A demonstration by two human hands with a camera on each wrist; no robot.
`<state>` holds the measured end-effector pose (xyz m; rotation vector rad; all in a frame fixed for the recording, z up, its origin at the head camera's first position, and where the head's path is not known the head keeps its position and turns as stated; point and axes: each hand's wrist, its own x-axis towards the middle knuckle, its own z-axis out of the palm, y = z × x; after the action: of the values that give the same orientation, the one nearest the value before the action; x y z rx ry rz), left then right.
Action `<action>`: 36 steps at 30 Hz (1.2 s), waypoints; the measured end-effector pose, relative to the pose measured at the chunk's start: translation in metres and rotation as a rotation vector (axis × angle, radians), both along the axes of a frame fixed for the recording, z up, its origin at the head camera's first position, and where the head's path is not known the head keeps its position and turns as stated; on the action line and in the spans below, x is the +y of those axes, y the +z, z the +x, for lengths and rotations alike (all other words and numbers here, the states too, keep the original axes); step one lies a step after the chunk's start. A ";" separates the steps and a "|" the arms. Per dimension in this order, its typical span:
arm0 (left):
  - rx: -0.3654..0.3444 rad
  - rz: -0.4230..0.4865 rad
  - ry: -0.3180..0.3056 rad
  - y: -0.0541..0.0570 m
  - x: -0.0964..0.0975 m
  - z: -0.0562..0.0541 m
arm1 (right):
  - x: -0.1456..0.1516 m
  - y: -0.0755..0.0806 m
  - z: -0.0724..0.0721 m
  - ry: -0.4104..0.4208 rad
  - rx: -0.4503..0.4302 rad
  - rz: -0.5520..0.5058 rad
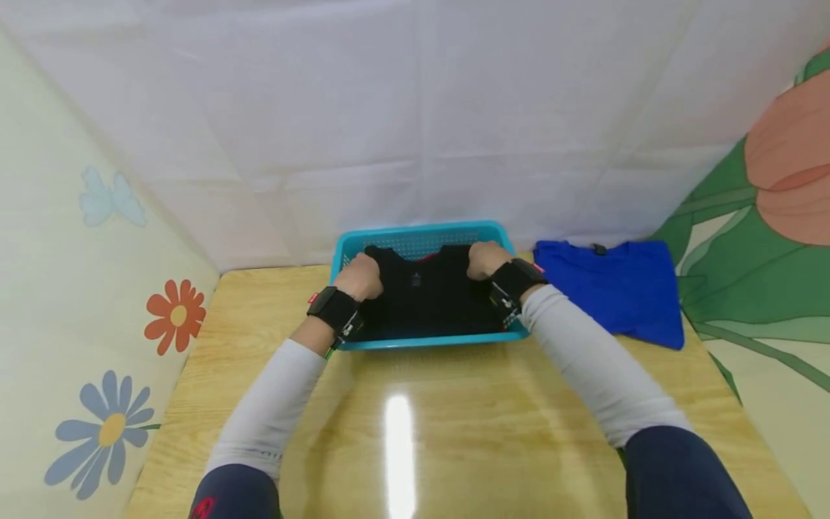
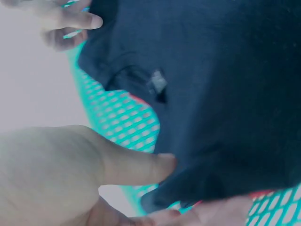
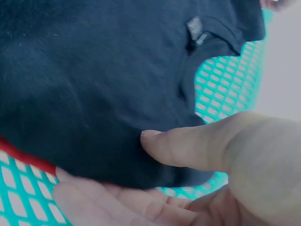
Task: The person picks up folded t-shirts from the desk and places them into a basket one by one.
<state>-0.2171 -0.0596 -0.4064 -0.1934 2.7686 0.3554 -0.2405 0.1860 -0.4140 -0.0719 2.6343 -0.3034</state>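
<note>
A black T-shirt with a small neck label lies spread inside a turquoise plastic basket. My left hand pinches the shirt's left shoulder, thumb on top and fingers underneath, as the left wrist view shows. At the opposite shoulder, my right hand holds the cloth the same way, its thumb pressing from above. A strip of red fabric shows under the shirt's edge in the right wrist view. Both hands are over the basket's side areas.
A folded blue garment lies on the wooden table to the right of the basket. White cloth hangs behind the table. Walls with painted flowers stand on the left and right.
</note>
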 end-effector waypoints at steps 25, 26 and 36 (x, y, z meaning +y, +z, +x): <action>0.419 0.406 -0.536 -0.020 0.043 0.064 | 0.145 -0.026 0.070 -0.315 0.577 -0.709; 0.435 0.414 -0.552 -0.022 0.050 0.066 | 0.155 -0.029 0.076 -0.318 0.614 -0.654; 0.676 0.480 -0.820 -0.038 0.113 0.112 | 0.239 -0.078 0.121 -0.286 0.586 -0.268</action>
<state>-0.1055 0.0530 -0.4443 1.3461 2.9192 0.9463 -0.1200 0.4252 -0.4920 0.1527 3.1645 -0.8438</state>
